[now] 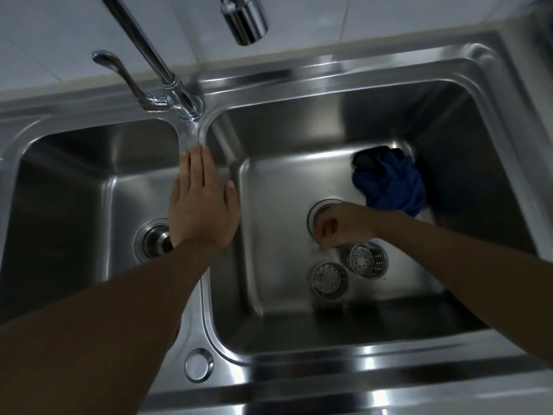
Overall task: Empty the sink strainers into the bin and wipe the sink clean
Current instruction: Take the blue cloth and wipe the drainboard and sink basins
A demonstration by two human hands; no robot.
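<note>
Item nearest the lens: left hand, laid flat on the steel divider between the basins of the brushed stainless-steel double sink, fingers straight and pressed together, thumb spread aside, nothing held.

Right hand: lowered into the right basin over the round drain opening; fingers curled downward, but whether anything is pinched cannot be told through blur.

Two small perforated stainless-steel strainer baskets: found on the floor of the right basin, just beside the right hand, close to each other. No visible scraps are noted inside, so emptying is judged likely done. Judged light, rigid, slippery when wet; best taken by the rim.

Crumpled dark blue cloth: lodged in the far right corner of the same basin. Judged soft, limp, probably damp; any bunched fold may be gripped.

Left basin drain: seen without a strainer, partly hidden by the wrist.

Chrome swivel tap with lever handle: mounted behind the divider.
</note>
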